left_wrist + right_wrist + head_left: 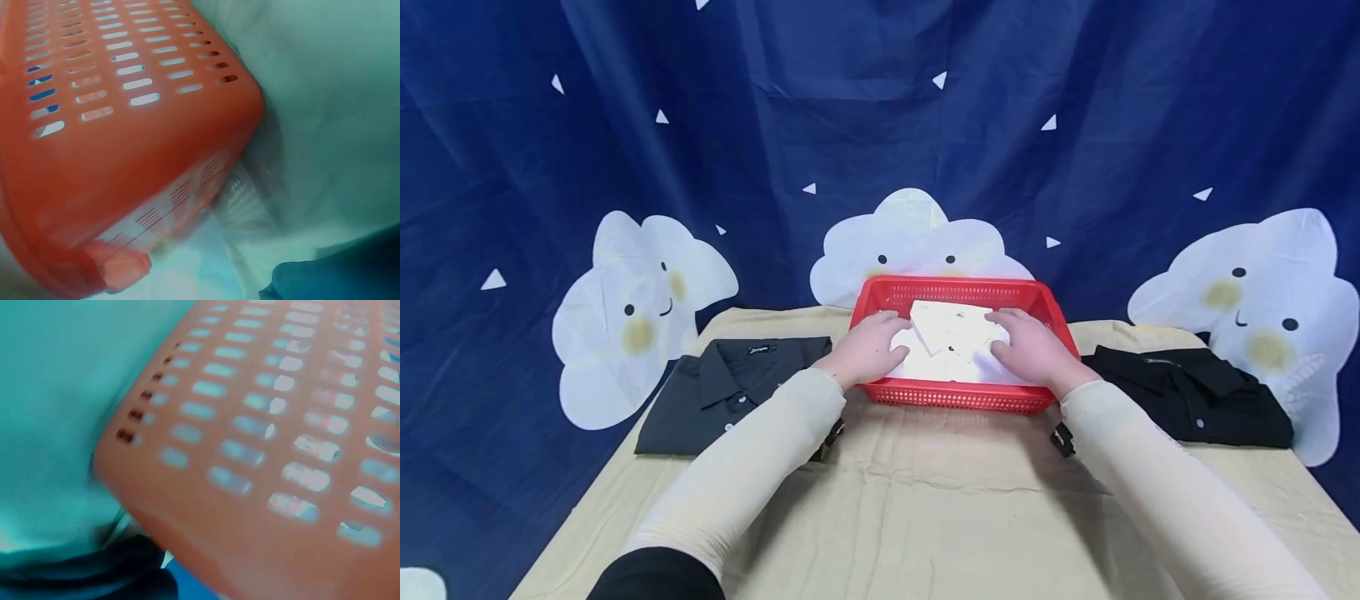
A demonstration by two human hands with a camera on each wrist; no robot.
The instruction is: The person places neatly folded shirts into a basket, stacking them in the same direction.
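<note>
A folded white shirt (pixel 951 333) with its collar up lies inside a red perforated plastic basket (pixel 958 388). My left hand (pixel 867 348) reaches over the basket's left side, its fingers and thumb spread at the shirt's left edge. On the opposite side my right hand (pixel 1036 350) comes over the rim, with fingers and thumb apart at the shirt's right edge. Both wrist views look at the slotted outside of the basket (pixel 150 144), where the fingers are hidden; the right wrist view has the basket wall (pixel 206 519) close up.
A folded dark shirt (pixel 707 387) lies left of the basket, and a folded black shirt (pixel 1225 408) lies to its right. Beige cloth (pixel 947 508) covers the table. Behind hangs a navy curtain (pixel 850 100) with cloud prints.
</note>
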